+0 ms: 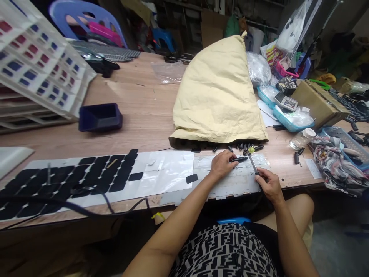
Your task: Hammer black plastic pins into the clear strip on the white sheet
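Patterned shirt (225, 250) nearest; beyond it, the left hand (223, 164) pinches a slim black piece (240, 159) jutting right from its fingertips; the right hand (270, 184) grips a metal-shafted tool (253, 164), its head near that piece.

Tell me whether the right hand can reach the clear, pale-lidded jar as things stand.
Probably yes: nothing tall stands between the right hand and the clear jar, only small black parts near the jar. The hand grips a hammer-like tool, which it would likely need to set down first.
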A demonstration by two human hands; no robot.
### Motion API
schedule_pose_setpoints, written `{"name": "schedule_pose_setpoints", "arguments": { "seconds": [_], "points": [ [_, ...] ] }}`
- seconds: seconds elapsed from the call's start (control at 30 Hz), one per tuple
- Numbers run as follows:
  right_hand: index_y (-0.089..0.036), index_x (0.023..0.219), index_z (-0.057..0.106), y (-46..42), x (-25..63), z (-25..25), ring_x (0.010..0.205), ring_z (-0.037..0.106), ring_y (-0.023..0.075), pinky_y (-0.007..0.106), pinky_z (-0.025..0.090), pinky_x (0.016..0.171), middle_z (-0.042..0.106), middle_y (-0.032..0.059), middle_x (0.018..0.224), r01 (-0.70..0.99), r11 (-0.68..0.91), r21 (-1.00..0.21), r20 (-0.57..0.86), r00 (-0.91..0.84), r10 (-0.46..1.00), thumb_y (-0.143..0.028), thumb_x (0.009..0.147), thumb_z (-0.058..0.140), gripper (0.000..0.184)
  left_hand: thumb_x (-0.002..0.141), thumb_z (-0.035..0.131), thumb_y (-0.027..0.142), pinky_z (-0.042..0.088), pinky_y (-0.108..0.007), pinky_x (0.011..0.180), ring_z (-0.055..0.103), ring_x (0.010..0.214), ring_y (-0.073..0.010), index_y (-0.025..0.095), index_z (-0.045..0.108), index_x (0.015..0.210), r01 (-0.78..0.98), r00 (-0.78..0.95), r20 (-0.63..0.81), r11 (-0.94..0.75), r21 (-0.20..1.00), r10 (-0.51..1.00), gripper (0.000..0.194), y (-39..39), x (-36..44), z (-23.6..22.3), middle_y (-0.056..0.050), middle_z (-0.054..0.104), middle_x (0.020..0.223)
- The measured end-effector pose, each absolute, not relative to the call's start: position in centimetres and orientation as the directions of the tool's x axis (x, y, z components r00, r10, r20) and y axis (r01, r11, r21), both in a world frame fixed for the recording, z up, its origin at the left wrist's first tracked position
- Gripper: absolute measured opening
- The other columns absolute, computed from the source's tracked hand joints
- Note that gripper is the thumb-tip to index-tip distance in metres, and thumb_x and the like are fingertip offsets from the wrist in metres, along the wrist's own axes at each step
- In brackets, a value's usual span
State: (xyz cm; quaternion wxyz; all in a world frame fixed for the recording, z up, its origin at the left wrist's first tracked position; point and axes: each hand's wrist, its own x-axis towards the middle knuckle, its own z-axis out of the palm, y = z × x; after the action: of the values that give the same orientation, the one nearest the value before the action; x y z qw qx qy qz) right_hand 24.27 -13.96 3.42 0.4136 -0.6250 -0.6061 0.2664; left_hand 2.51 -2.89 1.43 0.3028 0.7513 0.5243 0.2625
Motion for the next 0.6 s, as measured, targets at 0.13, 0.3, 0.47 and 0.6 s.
{"name": "schedule_pose_setpoints", "arguments": {
  "seconds": [0.13,0.3,0.47,0.6],
  "points": [
    [-0.020,0.116,0.074,-14.5,23.5,4.4,0.065,0.057,0.0161,0.030,0.051,0.064,0.066,0.0033,0.081,0.593,0.135,-0.794,0.226,0.082,0.971,-0.034,0.086,0.065,0.033,0.082,0.069,0.032,0.043,-0.028,0.074,0.061,0.091,-0.0173,0.026,0.073,0.093,0.636,0.313,0.079,-0.270,0.723,0.946,0.014,-2.9,2.6,1.7,0.001,0.066,0.090],
    [-0.019,0.111,0.075,-14.5,23.4,4.3,0.062,0.058,0.0162,0.031,0.050,0.061,0.068,0.0042,0.080,0.624,0.108,-0.774,0.186,0.062,0.981,-0.032,0.085,0.066,0.031,0.082,0.069,0.031,0.043,-0.028,0.076,0.061,0.091,-0.0173,0.026,0.073,0.095,0.637,0.318,0.073,-0.271,0.721,0.945,0.014,-3.0,2.6,2.0,0.001,0.065,0.090],
    [-0.018,0.112,0.074,-14.4,22.7,4.9,0.066,0.064,0.0190,0.032,0.052,0.063,0.072,0.0042,0.078,0.535,0.093,-0.840,0.151,0.065,0.986,-0.033,0.085,0.065,0.032,0.081,0.070,0.030,0.042,-0.028,0.074,0.060,0.089,-0.0168,0.026,0.073,0.092,0.618,0.311,0.092,-0.274,0.737,0.946,0.012,-3.0,2.6,2.1,0.001,0.065,0.090],
    [-0.018,0.111,0.075,-14.4,22.1,4.9,0.066,0.066,0.0192,0.032,0.053,0.064,0.072,0.0035,0.076,0.491,0.085,-0.867,0.113,0.027,0.993,-0.032,0.084,0.067,0.031,0.080,0.071,0.030,0.042,-0.028,0.073,0.060,0.088,-0.0171,0.025,0.073,0.091,0.617,0.297,0.081,-0.257,0.744,0.951,0.012,-2.9,2.7,2.0,0.001,0.065,0.089]
  ]
}}
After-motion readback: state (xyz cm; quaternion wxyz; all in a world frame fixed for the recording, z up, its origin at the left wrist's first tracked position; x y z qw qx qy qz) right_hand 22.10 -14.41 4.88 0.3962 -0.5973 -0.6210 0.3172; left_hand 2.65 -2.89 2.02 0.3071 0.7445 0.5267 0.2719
